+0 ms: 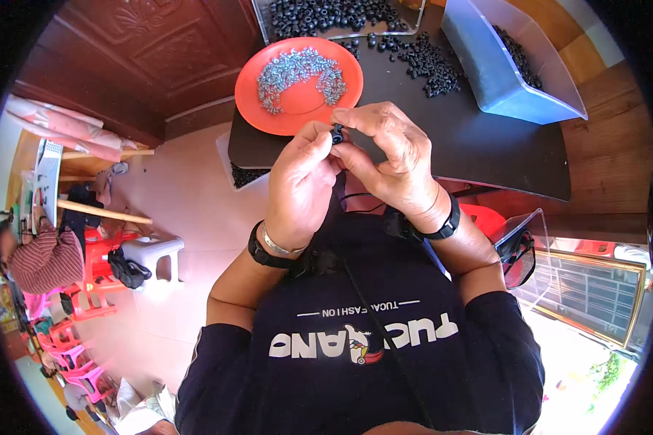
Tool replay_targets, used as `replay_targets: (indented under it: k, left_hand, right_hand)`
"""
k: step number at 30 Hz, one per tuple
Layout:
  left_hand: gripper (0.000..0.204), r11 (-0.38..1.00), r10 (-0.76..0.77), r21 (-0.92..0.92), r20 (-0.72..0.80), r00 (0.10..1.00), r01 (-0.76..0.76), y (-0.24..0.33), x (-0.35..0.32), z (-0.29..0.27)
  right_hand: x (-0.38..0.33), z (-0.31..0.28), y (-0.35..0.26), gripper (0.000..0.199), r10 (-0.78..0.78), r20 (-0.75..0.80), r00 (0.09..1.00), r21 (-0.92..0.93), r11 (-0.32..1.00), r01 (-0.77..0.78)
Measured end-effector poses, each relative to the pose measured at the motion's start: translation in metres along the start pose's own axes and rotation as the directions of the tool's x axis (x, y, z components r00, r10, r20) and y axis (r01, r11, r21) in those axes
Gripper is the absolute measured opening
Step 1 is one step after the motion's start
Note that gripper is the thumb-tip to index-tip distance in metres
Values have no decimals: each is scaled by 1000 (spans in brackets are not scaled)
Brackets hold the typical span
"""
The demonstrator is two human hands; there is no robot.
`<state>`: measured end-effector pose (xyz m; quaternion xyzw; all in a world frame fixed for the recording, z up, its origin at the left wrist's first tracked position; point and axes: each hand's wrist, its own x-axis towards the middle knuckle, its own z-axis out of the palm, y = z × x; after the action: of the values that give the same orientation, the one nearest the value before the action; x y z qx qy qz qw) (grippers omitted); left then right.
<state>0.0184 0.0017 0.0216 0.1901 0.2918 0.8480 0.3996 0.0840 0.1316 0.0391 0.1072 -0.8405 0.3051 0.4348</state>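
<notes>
A single head-worn fisheye view is looking steeply down the person's own chest, sitting close above both hands, left hand (301, 185) and right hand (388, 156), which are filling the picture's centre. It is facing forward over the dark desk (486, 145); edges are bending toward the round rim, and the floor is showing at left.

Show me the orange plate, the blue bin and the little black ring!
Orange plate (305, 101), head view, bare middle.
Blue bin (486, 69), head view, side wall.
Black ring (337, 134), head view, part showing between fingertips.
</notes>
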Motion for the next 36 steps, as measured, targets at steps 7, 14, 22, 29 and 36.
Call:
replay_targets:
  k: [7, 14, 22, 29, 36]
  left_hand:
    - [29, 1000, 5, -3, 94, 996, -5, -5, -3, -17]
    - [20, 999, -16, 36, -26, 1000, 17, -1, -4, -2]
    - [28, 999, 21, -31, 71, 997, -19, -12, -3, -23]
    - [16, 999, -33, -36, -100, 994, 30, -9, -1, -7]
    - [21, 994, -42, -106, -32, 999, 38, -10, 2, -11]
  right_hand:
    - [1, -4, -1, 40, -37, 19, 999, -24, 999, 37]
    - [1, 1, -2, 33, -132, 33, 991, -152, 979, 136]
    - [-2, 6, -3, 30, -121, 78, 990, -201, 970, 134]
    - [-5, 7, 1, 30, -76, 118, 990, -160, 983, 95]
    - [5, -6, 0, 27, 38, 121, 992, -194, 981, -14]
